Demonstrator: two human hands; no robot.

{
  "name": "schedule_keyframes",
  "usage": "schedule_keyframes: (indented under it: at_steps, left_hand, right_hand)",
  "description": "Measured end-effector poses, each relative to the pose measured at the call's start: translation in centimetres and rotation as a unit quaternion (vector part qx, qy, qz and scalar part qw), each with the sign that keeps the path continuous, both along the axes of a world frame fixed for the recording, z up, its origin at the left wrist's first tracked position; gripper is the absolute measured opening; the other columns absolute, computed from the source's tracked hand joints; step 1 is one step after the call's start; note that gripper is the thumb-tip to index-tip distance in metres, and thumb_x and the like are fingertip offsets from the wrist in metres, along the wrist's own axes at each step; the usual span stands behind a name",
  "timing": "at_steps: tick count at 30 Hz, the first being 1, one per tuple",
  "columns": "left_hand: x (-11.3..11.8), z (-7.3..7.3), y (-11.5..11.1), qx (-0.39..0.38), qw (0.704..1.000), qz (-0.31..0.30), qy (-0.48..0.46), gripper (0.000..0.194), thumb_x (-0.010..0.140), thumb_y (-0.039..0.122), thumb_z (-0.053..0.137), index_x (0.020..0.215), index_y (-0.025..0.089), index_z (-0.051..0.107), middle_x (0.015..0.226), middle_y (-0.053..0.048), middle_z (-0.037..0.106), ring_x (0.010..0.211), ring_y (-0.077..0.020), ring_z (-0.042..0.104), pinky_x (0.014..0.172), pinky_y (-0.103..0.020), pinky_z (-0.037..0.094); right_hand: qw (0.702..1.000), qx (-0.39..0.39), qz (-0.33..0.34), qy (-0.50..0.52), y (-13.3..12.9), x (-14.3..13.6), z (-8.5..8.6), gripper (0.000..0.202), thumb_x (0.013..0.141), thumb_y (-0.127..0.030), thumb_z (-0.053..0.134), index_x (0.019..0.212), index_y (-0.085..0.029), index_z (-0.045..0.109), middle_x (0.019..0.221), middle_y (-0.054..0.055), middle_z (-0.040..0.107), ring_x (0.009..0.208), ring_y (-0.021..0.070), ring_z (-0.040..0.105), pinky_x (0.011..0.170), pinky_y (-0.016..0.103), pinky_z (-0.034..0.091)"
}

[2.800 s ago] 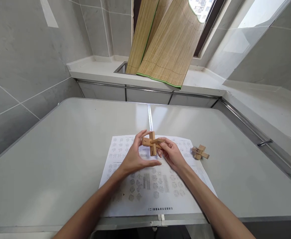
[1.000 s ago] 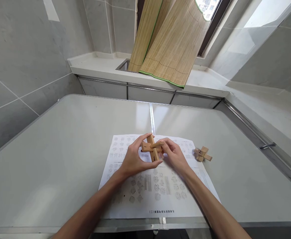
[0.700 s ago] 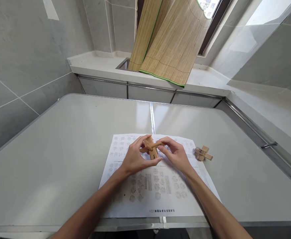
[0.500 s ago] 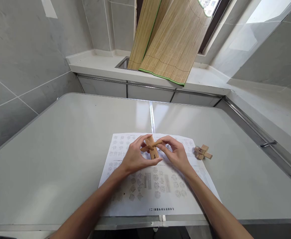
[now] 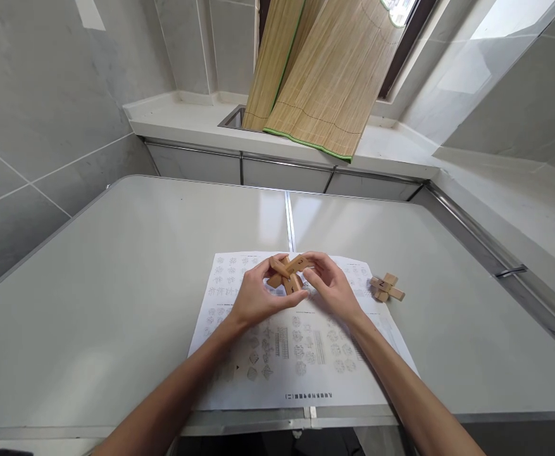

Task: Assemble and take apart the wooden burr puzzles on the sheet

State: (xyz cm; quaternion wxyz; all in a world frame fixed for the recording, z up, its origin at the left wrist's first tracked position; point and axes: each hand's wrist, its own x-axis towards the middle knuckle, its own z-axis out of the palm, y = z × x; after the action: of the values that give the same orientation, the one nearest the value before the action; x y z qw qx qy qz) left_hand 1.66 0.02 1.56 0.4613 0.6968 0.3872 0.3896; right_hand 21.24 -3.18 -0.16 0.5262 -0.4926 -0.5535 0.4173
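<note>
At the near edge, a metal trim borders the pale surface (image 5: 92, 304), on which a large printed sheet of paper (image 5: 300, 386) lies flat. A line of dark characters runs along the sheet's near edge, with rows of small drawings beyond it.

Over the far half of the sheet, the left hand (image 5: 261, 294) grips a wooden puzzle (image 5: 292, 286) of crossed blocks, its thumb at the near end of one block and its fingers curled around the far end. The right hand (image 5: 331, 288) is at the puzzle's right side, fingers bent against the block marked with a 2; whether they pinch it or only touch it is hard to tell from here.

To the right, a second wooden puzzle (image 5: 386, 288) rests on the surface, just beside the sheet's right edge. A metal strip (image 5: 289, 221) divides the surface from the sheet to the far edge.

Beyond stands a white ledge (image 5: 177, 120) with a metal-rimmed opening (image 5: 230, 119). A bamboo mat (image 5: 331, 82) with green edging leans there, partly covering a window (image 5: 400, 9).
</note>
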Motion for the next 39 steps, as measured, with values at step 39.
schedule_keyframes:
  at_steps: [39]
  left_hand:
    - [0.4, -0.2, 0.4, -0.19, 0.966, -0.053, -0.166, 0.055, 0.096, 0.061, 0.059, 0.123, 0.015, 0.07, 0.127, -0.016, 0.074, 0.089, -0.0237, 0.072, 0.093, -0.041, 0.054]
  right_hand:
    - [0.984, -0.028, -0.165, -0.057, 0.4, 0.2, -0.8, 0.038, 0.091, -0.051, 0.072, 0.115, -0.021, 0.071, 0.098, 0.005, 0.071, 0.082, 0.0204, 0.06, 0.078, 0.035, 0.05]
